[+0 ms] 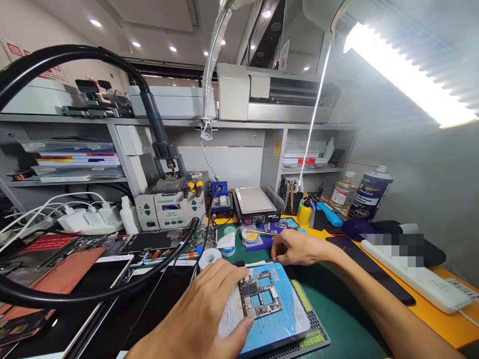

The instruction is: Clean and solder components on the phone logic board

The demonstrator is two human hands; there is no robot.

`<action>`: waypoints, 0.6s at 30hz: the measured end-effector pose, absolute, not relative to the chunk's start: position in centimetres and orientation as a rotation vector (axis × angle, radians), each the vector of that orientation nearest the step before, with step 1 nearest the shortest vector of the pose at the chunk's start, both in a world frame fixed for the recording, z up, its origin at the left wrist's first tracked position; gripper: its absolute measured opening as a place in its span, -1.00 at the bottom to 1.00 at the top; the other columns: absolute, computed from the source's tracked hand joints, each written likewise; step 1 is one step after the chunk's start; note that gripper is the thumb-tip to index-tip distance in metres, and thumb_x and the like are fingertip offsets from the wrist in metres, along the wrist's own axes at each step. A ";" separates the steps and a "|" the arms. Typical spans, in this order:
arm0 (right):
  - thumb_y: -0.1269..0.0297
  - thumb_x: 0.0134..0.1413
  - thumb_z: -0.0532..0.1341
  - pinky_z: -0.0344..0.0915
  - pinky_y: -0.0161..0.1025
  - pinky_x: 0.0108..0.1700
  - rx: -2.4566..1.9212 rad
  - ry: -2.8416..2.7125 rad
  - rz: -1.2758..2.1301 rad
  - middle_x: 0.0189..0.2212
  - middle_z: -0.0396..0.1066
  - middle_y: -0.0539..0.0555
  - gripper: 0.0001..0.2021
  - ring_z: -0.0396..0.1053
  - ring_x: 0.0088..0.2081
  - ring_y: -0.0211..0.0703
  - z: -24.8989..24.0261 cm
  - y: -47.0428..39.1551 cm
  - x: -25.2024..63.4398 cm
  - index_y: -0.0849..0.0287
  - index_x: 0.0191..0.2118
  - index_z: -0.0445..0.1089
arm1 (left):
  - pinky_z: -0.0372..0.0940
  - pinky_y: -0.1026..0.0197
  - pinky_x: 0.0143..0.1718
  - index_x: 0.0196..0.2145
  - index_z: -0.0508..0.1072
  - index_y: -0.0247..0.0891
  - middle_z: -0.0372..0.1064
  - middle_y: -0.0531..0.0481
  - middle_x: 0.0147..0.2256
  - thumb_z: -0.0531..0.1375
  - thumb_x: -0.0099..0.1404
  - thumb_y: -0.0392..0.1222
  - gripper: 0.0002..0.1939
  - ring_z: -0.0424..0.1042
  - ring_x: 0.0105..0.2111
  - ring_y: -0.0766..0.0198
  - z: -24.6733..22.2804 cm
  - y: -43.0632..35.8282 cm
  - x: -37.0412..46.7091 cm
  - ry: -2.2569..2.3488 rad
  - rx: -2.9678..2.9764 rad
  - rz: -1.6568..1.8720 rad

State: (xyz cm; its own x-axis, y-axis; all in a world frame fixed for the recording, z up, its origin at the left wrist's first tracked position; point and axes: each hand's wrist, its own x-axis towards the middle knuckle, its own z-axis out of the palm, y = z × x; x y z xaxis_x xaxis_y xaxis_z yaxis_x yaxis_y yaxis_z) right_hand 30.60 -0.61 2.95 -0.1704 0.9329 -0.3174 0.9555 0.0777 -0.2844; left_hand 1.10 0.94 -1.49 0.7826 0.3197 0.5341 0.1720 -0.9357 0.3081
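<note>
A phone circuit board (pixel 260 295) lies on top of a blue and white box (pixel 290 304). My left hand (pixel 209 304) rests over the box's left side, fingers stretched and thumb apart, with the thumb tip near the board's lower edge. Behind the box, my right hand (pixel 294 248) is closed in a pinch. Its fingertips are at the end of a thin white and black tool (pixel 258 263) lying along the box's far edge; what they grip is hidden. Metal tweezers (pixel 262 231) lie just beyond, near a round tin (pixel 249 235).
Left of the box lie phone screens (pixel 157 309) and a thick black hose (pixel 93 300). Behind stand a hot-air station (pixel 170 212) and a heating plate (pixel 255 200). A dark phone (pixel 370 269), a white power strip (pixel 415 276) and a spray can (pixel 370 193) are at right.
</note>
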 end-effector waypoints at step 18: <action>0.18 0.35 0.33 0.53 -0.06 -0.11 2.007 2.175 -0.592 -0.13 0.55 0.07 -0.79 0.54 -0.17 -0.08 2.9 -0.9 33.4 0.22 -0.05 0.50 | 0.44 -0.17 0.11 0.16 0.40 -0.29 0.49 -0.20 0.01 0.30 0.21 -0.25 -0.46 0.48 0.02 -0.07 0.1 0.2 1.1 0.478 2.714 0.763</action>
State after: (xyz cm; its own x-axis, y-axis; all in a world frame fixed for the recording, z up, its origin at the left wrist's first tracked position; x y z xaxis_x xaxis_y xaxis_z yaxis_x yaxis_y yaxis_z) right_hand 33.42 -0.88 2.89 -0.1110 0.9307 -0.3485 0.9790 0.0421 -0.1994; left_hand 1.14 0.19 0.05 0.8057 0.3856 0.4497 0.2370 -0.9055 0.3520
